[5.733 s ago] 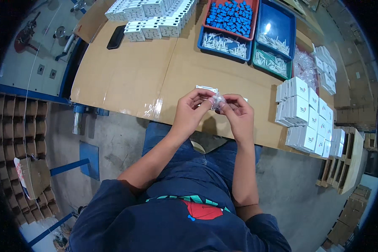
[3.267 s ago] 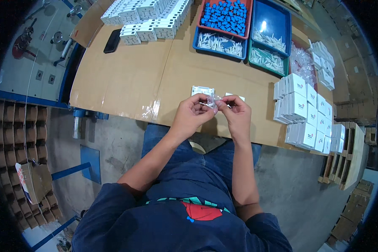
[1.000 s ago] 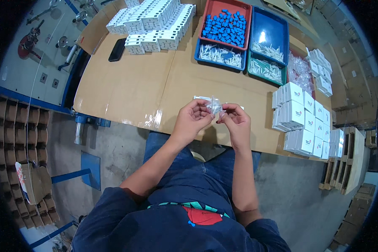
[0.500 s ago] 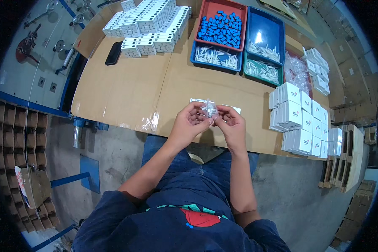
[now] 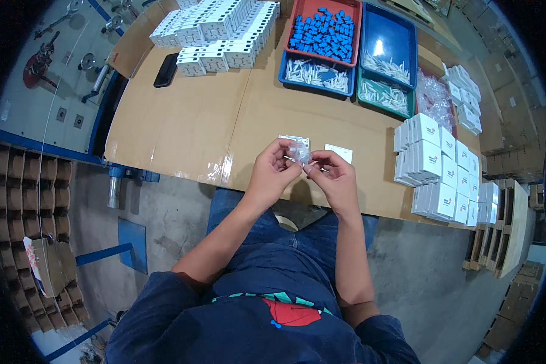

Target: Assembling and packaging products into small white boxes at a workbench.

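Between my two hands, just above the table's front edge, is a small clear plastic bag [image 5: 299,152] with whitish pieces inside. My left hand [image 5: 273,170] pinches it from the left, fingers curled around its side. From the right, my right hand [image 5: 333,176] has thumb and forefinger closed at the bag's lower right edge. Past my fingertips lies a white module with a printed face [image 5: 295,140], partly covered by the bag and my left hand. A flat white square plate [image 5: 340,152] rests on the cardboard beyond my right hand.
White boxes [image 5: 438,151] are stacked at the right edge. A red tray [image 5: 293,43] of blue plugs, a blue tray [image 5: 317,91] and a green tray [image 5: 385,109] of white plugs stand at the back. Stacked white modules [image 5: 215,57] and a black phone [image 5: 166,70] lie far left.
The bag looks more bunched, and my right fingers have shifted along its edge. The view has moved slightly, showing more of the white module and the square plate.
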A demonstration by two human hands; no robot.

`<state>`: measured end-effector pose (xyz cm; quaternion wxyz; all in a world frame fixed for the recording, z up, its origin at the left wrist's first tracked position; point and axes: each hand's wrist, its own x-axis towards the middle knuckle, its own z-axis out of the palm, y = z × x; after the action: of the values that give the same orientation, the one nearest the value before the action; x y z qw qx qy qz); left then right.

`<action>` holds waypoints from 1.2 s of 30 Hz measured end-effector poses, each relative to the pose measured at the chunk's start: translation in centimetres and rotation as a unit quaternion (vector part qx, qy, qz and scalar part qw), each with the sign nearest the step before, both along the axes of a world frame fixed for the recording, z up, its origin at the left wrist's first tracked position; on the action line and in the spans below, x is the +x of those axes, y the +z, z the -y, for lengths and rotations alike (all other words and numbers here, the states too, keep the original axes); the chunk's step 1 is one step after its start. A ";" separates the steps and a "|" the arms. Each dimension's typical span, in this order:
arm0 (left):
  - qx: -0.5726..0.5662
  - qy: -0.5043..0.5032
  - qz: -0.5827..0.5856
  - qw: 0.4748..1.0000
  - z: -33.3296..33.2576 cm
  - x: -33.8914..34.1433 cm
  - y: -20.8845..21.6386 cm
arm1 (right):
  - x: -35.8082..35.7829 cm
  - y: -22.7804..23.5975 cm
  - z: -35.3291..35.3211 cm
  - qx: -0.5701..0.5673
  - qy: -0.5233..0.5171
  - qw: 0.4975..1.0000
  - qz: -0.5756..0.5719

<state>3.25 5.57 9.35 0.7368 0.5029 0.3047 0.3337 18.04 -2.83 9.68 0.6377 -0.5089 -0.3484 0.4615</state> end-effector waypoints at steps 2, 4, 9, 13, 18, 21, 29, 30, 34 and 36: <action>0.006 0.001 0.010 1.000 0.0 0.0 -0.3 | 0.0 -0.2 0.0 -0.016 0.004 1.000 -0.007; 0.008 -0.008 0.010 1.000 0.1 -0.1 -0.4 | -0.1 -0.1 0.1 -0.016 0.003 1.000 -0.005; 0.016 -0.010 0.004 1.000 0.1 -0.1 -0.5 | -0.6 0.5 0.2 0.012 -0.002 1.000 -0.006; 0.043 -0.005 -0.016 0.999 0.3 0.1 -0.3 | -0.4 0.6 0.2 -0.001 -0.014 0.999 0.030; 0.033 -0.021 -0.020 0.999 0.5 -0.1 0.2 | 0.2 0.6 0.1 -0.034 -0.042 0.997 0.051; 0.023 -0.016 -0.004 1.000 0.4 0.0 0.6 | 0.3 0.5 0.0 -0.025 -0.057 0.998 -0.005; 0.016 0.003 -0.015 1.000 0.7 0.2 0.8 | 0.6 -0.1 0.3 -0.015 -0.095 0.995 -0.025; 0.018 0.002 -0.014 1.000 0.6 0.2 0.7 | 0.6 -0.1 0.3 -0.018 -0.095 0.994 -0.044; 0.002 0.020 0.008 1.000 0.6 0.2 0.6 | 0.5 -0.1 0.3 -0.021 -0.100 0.994 -0.049; -0.009 0.021 0.008 1.000 0.6 0.2 0.7 | 0.6 0.2 0.2 -0.013 -0.096 0.995 -0.024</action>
<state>3.41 4.92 10.07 0.7367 0.4873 0.3117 0.3503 18.69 -3.06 9.87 0.6803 -0.5376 -0.2764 0.4144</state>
